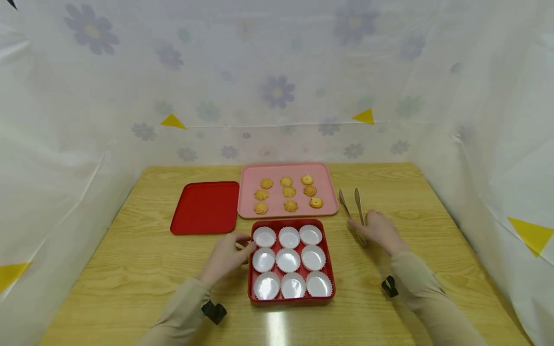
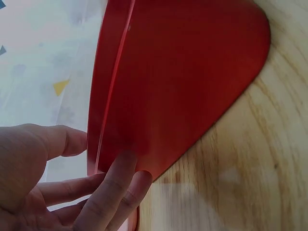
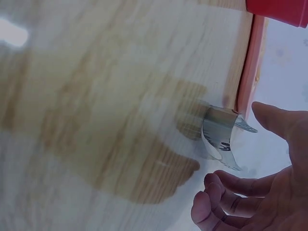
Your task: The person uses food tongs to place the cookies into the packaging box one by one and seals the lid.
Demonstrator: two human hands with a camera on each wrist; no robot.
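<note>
In the head view your left hand touches the red box, lower centre, your right hand reaches over the tongs, table extending rightward, tips and long axis pointing up-frame; left wrist, your fingers lie loosely extended against the box; right wrist, they stand parted around the tongs.

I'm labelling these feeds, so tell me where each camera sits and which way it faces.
Head: worn on the head, facing forward and down at the table, red box and cookies; both sleeves, the left hand and right hand show.
Left wrist: worn on that wrist, facing the red box's side; part of the left hand shows.
Right wrist: worn on that wrist, facing the table and tongs; part of the right hand shows.
Shared: head and right wrist both show the tongs.
</note>
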